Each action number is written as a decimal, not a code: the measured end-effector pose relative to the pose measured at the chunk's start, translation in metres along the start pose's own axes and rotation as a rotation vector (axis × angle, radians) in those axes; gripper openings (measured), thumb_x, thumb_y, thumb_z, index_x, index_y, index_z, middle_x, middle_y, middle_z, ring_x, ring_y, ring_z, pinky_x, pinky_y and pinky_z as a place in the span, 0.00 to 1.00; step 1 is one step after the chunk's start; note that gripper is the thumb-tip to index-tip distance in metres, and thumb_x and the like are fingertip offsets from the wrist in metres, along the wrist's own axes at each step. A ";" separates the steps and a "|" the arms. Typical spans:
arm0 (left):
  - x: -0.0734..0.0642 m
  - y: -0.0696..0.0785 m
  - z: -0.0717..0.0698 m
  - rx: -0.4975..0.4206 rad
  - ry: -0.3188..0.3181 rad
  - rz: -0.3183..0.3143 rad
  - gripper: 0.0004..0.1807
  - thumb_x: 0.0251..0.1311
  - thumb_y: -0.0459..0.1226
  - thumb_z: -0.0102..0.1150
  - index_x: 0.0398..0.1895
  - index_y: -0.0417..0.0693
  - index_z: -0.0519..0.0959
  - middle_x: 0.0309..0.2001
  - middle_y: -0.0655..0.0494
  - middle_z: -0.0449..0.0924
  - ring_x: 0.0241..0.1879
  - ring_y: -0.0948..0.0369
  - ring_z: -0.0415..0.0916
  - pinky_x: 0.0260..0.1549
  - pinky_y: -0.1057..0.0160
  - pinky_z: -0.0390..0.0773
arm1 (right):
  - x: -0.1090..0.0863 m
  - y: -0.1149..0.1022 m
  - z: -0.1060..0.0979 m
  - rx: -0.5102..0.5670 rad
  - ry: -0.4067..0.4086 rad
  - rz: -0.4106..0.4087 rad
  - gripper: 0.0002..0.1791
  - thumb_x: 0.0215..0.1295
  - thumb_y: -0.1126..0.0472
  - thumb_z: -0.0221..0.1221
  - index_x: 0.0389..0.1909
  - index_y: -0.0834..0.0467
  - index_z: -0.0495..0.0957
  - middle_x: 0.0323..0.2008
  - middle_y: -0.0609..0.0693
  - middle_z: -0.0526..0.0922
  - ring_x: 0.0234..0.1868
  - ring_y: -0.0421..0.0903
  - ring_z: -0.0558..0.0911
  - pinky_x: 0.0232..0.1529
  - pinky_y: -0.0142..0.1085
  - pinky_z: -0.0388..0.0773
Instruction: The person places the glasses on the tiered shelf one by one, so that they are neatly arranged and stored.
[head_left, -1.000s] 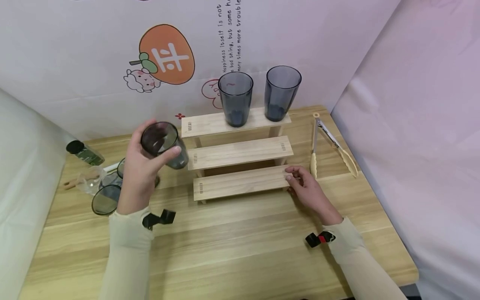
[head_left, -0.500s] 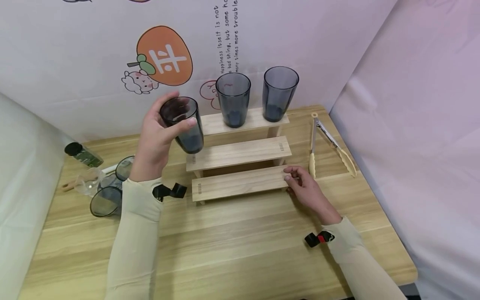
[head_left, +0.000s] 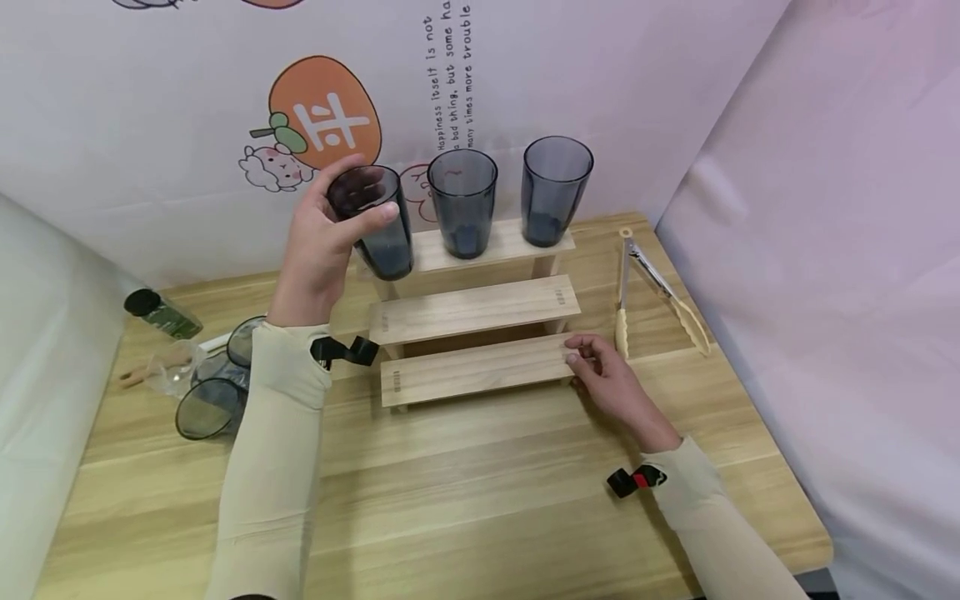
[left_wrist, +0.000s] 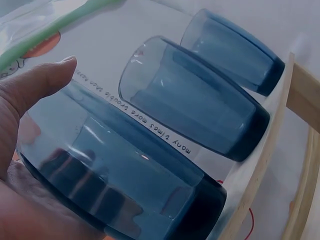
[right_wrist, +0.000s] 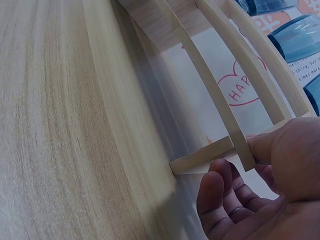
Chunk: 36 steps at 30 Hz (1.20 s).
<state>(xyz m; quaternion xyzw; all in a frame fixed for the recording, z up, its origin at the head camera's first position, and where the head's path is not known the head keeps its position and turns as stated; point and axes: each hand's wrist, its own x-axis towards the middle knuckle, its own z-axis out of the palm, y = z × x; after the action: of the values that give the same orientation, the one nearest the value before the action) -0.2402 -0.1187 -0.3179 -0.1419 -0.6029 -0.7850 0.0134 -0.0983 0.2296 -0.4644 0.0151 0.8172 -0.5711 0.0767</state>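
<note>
My left hand (head_left: 318, 242) grips a blue-grey drinking glass (head_left: 390, 250) upright at the left end of the top board of a three-step wooden rack (head_left: 480, 308). Fingers wrap behind the glass and the thumb lies across its near side. Its base is at the board; whether it bears weight there I cannot tell. Two matching glasses, a middle one (head_left: 463, 208) and a right one (head_left: 555, 196), stand on the same board, also visible in the left wrist view. My right hand (head_left: 611, 383) pinches the right end of the lowest board (right_wrist: 240, 150), thumb over it, fingers curled at its edge.
Left on the table lie more dark glasses (head_left: 206, 410), a clear plastic item (head_left: 168, 371) with a wooden handle, and a black-capped jar (head_left: 168, 317). Metal tongs with cream tips (head_left: 622, 283) lie right of the rack. A printed cloth (head_left: 637, 75) hangs behind.
My left hand has carried the glass rightward and away from me, from left of the rack to the top board's left end. My right hand has kept its place on the lowest board.
</note>
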 end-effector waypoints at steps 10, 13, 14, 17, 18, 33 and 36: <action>0.017 -0.009 0.000 0.001 0.035 -0.018 0.37 0.51 0.24 0.75 0.66 0.46 0.73 0.62 0.45 0.74 0.62 0.49 0.69 0.56 0.60 0.74 | -0.001 0.001 0.000 0.006 0.011 0.000 0.15 0.79 0.67 0.51 0.61 0.70 0.70 0.44 0.66 0.75 0.38 0.68 0.79 0.37 0.48 0.82; 0.020 -0.010 -0.001 -0.006 0.031 -0.014 0.37 0.51 0.23 0.74 0.66 0.45 0.73 0.62 0.43 0.74 0.62 0.48 0.69 0.56 0.60 0.74 | -0.001 0.001 0.000 0.008 0.010 0.004 0.15 0.79 0.67 0.51 0.61 0.70 0.70 0.45 0.66 0.75 0.39 0.68 0.79 0.38 0.50 0.82; 0.020 -0.010 -0.002 -0.009 0.028 -0.013 0.37 0.51 0.23 0.74 0.66 0.45 0.73 0.62 0.43 0.74 0.63 0.48 0.68 0.56 0.60 0.74 | -0.001 0.001 0.000 0.005 0.009 0.004 0.16 0.79 0.67 0.51 0.61 0.70 0.70 0.45 0.66 0.75 0.39 0.68 0.79 0.38 0.50 0.82; 0.022 -0.012 -0.002 -0.015 0.014 -0.010 0.38 0.51 0.22 0.73 0.67 0.45 0.72 0.62 0.42 0.74 0.63 0.47 0.67 0.57 0.60 0.73 | -0.001 0.001 0.000 -0.001 0.007 0.003 0.16 0.79 0.67 0.51 0.61 0.70 0.70 0.45 0.66 0.75 0.39 0.67 0.79 0.39 0.50 0.82; 0.022 -0.012 -0.002 -0.015 0.009 -0.009 0.38 0.51 0.22 0.73 0.67 0.45 0.72 0.62 0.42 0.74 0.63 0.47 0.67 0.57 0.60 0.73 | 0.000 0.001 -0.001 -0.001 0.006 0.004 0.15 0.79 0.67 0.51 0.61 0.70 0.70 0.46 0.66 0.75 0.39 0.67 0.79 0.39 0.50 0.82; 0.014 -0.015 -0.009 0.056 -0.035 0.022 0.45 0.51 0.24 0.73 0.73 0.46 0.63 0.67 0.43 0.69 0.66 0.49 0.64 0.64 0.59 0.66 | 0.007 0.015 0.000 -0.001 0.005 0.004 0.16 0.79 0.65 0.51 0.62 0.69 0.70 0.46 0.65 0.75 0.39 0.66 0.79 0.39 0.48 0.82; 0.011 -0.015 -0.011 0.062 -0.037 0.027 0.43 0.51 0.23 0.73 0.71 0.46 0.66 0.65 0.43 0.71 0.64 0.49 0.67 0.62 0.60 0.69 | 0.011 0.031 0.000 -0.015 0.011 -0.006 0.17 0.80 0.62 0.52 0.62 0.66 0.71 0.47 0.63 0.75 0.39 0.61 0.80 0.39 0.45 0.82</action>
<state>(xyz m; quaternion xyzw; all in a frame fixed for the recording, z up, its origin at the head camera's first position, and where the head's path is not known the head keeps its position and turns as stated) -0.2560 -0.1232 -0.3322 -0.1638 -0.6251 -0.7630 0.0173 -0.1059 0.2398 -0.4944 0.0152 0.8220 -0.5649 0.0706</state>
